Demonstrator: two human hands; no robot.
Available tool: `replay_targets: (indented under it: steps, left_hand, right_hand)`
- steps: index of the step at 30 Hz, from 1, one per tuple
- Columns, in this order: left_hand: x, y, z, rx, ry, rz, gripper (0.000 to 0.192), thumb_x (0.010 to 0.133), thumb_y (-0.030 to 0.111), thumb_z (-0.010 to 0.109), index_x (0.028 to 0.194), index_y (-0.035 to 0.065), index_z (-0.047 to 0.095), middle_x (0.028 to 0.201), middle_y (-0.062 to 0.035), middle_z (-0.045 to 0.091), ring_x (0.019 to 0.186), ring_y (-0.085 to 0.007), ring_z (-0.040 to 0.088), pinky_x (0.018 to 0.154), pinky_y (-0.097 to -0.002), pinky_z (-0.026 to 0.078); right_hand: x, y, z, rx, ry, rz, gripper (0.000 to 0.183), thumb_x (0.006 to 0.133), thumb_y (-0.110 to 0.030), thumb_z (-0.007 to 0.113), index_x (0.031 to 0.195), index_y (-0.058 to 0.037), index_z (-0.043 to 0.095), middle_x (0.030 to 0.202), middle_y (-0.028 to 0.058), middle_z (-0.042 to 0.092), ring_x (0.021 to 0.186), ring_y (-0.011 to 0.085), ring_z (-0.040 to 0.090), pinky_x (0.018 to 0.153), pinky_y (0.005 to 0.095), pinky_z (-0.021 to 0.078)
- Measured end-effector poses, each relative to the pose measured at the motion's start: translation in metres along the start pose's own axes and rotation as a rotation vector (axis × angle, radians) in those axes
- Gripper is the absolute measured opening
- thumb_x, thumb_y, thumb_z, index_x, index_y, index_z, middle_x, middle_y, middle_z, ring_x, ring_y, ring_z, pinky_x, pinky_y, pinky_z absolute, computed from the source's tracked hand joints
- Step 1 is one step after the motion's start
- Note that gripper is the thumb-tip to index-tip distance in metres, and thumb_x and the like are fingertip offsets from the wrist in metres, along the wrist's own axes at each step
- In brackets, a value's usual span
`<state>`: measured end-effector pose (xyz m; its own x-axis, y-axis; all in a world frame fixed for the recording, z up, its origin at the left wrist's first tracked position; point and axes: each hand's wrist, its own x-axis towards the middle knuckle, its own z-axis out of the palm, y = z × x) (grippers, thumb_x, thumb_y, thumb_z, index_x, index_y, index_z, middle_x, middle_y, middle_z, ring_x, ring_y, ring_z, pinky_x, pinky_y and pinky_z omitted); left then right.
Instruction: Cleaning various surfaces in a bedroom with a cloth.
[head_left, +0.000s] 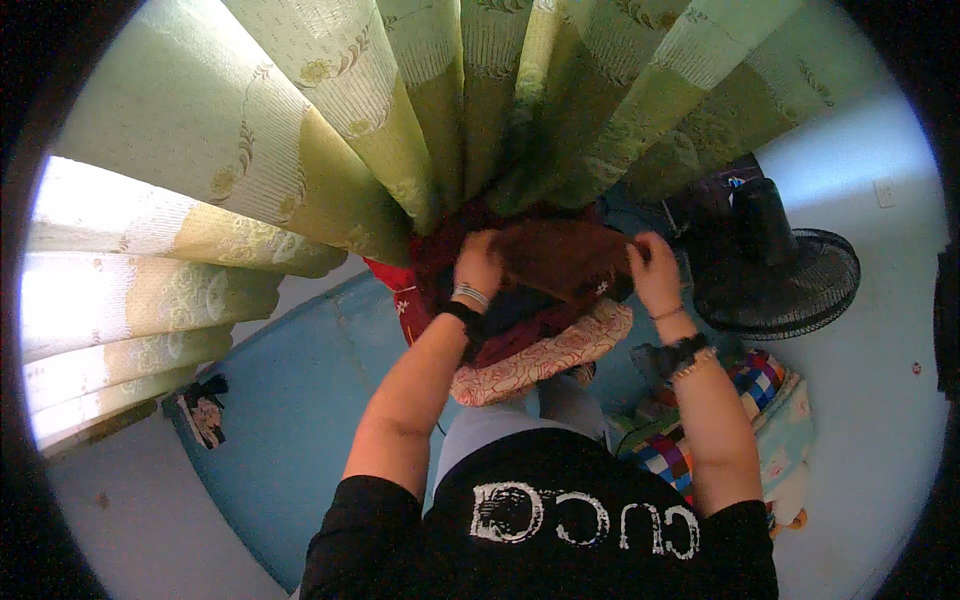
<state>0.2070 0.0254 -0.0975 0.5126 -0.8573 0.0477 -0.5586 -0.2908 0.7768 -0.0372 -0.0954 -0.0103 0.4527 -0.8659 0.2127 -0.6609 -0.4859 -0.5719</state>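
A brown cloth (566, 255) is stretched between my two hands. My left hand (480, 266) grips its left end, and my right hand (656, 274) pinches its right end between thumb and fingers. Beneath it lies a heap of dark red fabric (517, 341) with a dark piece in the middle. A cream cloth with a red floral pattern (547, 356) bulges along the near side of the heap. Bright red fabric with white flowers (401, 300) hangs at the left. What supports the heap is hidden.
Green patterned curtains (360, 97) hang just beyond the heap and along the left. A black fan (787, 285) stands at the right. Folded checkered bedding (757, 382) lies below it by the wall. Small dark-and-pink items (202, 412) rest on the blue floor (300, 420) at left.
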Motion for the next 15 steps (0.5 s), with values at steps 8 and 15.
replay_targets:
  steps: [8, 15]
  left_hand:
    - [-0.094, -0.168, 0.003, 0.360, -0.313, -0.109, 0.031, 0.078, 0.006, 0.046, 0.107, 0.0096, 0.056, 0.108, -0.0181, 0.052, 0.099, -0.0342, 0.051, 0.084, -0.0402, 0.043]
    - [-0.169, -0.102, 0.028, 0.288, -0.899, -0.191, 0.034, 0.075, 0.010, 0.050, 0.109, 0.0095, 0.055, 0.105, -0.0161, 0.057, 0.094, -0.0322, 0.055, 0.082, -0.0371, 0.045]
  right_hand:
    - [-0.058, 0.009, 0.137, -0.408, -0.847, 0.104, 0.024, 0.080, -0.015, 0.050, 0.102, -0.0102, 0.056, 0.106, 0.0159, 0.055, 0.098, 0.0319, 0.053, 0.084, 0.0415, 0.0424]
    - [-0.128, 0.073, 0.071, -0.107, -1.164, 0.316, 0.028, 0.077, -0.020, 0.056, 0.102, -0.0083, 0.057, 0.098, 0.0123, 0.059, 0.092, 0.0260, 0.055, 0.080, 0.0345, 0.0431]
